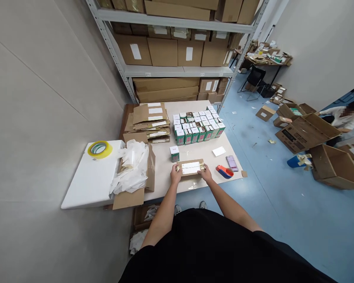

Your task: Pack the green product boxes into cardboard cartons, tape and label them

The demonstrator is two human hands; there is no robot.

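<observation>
Bright even indoor light, soft shadows, wide-angle edge distortion

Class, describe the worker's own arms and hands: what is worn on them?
The left arm and right arm are bare up to a black top. The left hand and right hand wear no gloves; no watch or ring shows.

Grey wall [32, 98], blue floor [283, 212], metal shelving [177, 71] of cartons [162, 52]; far desk [267, 64], black chair [255, 76]

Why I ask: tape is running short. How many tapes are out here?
2. A yellow tape roll lies on the white board at left; a red tape dispenser lies on the table beside the right hand. Others may be hidden.
</observation>
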